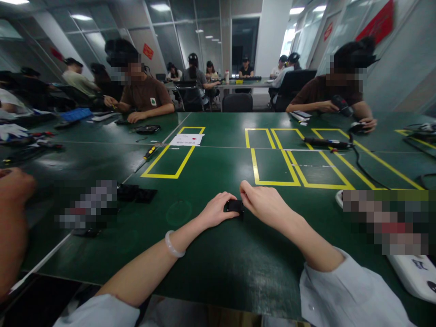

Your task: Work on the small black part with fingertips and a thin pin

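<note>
In the middle of the near table, my left hand grips a small black boxy object, its thumb along the near side and its fingers over the far side. What kind of object it is I cannot make out. Close against its right side, my right hand is curled with thumb and forefinger pinched together. Whatever sits between those fingertips is hidden or too small to name. A pale bangle circles my left wrist.
The green table carries yellow tape rectangles. A screwdriver, a paper sheet and black parts lie left; a corded black tool and a white-cased item lie right. Co-workers sit across, and another person's arm shows at left.
</note>
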